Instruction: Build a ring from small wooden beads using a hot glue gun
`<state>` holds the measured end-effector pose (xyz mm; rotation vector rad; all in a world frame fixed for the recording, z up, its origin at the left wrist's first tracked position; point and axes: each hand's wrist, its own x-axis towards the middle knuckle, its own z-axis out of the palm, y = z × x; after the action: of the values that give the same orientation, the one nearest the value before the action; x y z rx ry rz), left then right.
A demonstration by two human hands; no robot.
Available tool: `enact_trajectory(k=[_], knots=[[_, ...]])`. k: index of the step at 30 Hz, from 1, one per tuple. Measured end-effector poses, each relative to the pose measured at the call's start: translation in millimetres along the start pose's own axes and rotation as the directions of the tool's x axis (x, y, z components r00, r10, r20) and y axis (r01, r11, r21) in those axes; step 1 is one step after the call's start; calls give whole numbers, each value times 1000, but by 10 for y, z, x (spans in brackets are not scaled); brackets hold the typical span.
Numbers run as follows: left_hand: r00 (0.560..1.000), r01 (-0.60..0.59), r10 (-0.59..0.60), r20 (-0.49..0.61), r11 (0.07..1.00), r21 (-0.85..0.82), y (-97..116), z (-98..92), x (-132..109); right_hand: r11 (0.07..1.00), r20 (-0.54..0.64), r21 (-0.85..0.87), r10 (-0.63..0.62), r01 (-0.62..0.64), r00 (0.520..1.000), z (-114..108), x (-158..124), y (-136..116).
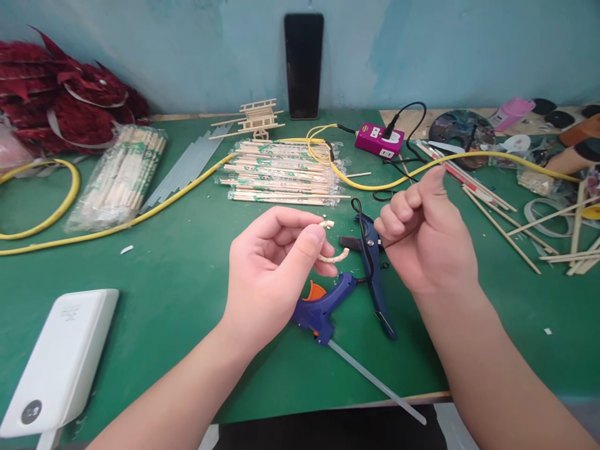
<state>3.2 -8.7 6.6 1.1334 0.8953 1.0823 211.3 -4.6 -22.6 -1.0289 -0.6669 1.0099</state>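
Left hand [269, 269]: fingers narrow, pinching one curved pale strip [332, 256], centre.
Right hand [426, 237]: fingers curled shut, nothing visible in them.
6 o'clock: two blue glue guns [319, 312] [372, 269], touching neither hand.
8 o'clock: one white power bank [60, 362].
12 o'clock: two wrapped chopstick bundles [281, 172] [117, 178]; beyond, one assembled stick frame [259, 119].

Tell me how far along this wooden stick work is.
Done: a small pale wooden stick frame stands built at the back of the table. In hand: the left hand pinches a small curved pale wooden strip; the right hand is curled, holding nothing I can make out, near a blue hot glue gun. Left: bundles of bamboo chopsticks lie in their plastic wrap.
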Motion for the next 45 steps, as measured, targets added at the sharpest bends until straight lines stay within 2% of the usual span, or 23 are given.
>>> enact_trajectory(k=[5, 10, 15, 22, 25, 29, 38, 45], knots=[[1000, 0, 0, 4, 1000, -18, 6, -18, -5, 974, 38, -201, -98, 103, 995, 59, -95, 72], [1000, 4, -4, -7, 1000, -20, 4, -34, -5, 837, 34, -476, -290, 271, 956, 48, -124, 126], [1000, -16, 15, -20, 1000, -21, 33, -12, -33, 769, 60, -494, -436, 406, 898, 122, -262, 31], [994, -76, 82, -71, 993, 91, 61, 67, -70, 808, 223, -416, -355, 418, 908, 200, -444, -79], [994, -79, 88, -67, 988, 134, 60, 69, -73, 832, 232, -389, -327, 395, 916, 213, -454, -97], [992, -91, 105, -69, 979, 182, 61, 71, -86, 813, 257, -434, -303, 389, 918, 241, -475, -108], [989, -128, 142, -51, 968, 218, 51, 74, -106, 737, 366, -418, -398, 531, 841, 214, -490, -70], [990, -130, 137, -21, 969, 211, 32, 68, -92, 711, 390, -413, -427, 569, 816, 204, -472, -55]])
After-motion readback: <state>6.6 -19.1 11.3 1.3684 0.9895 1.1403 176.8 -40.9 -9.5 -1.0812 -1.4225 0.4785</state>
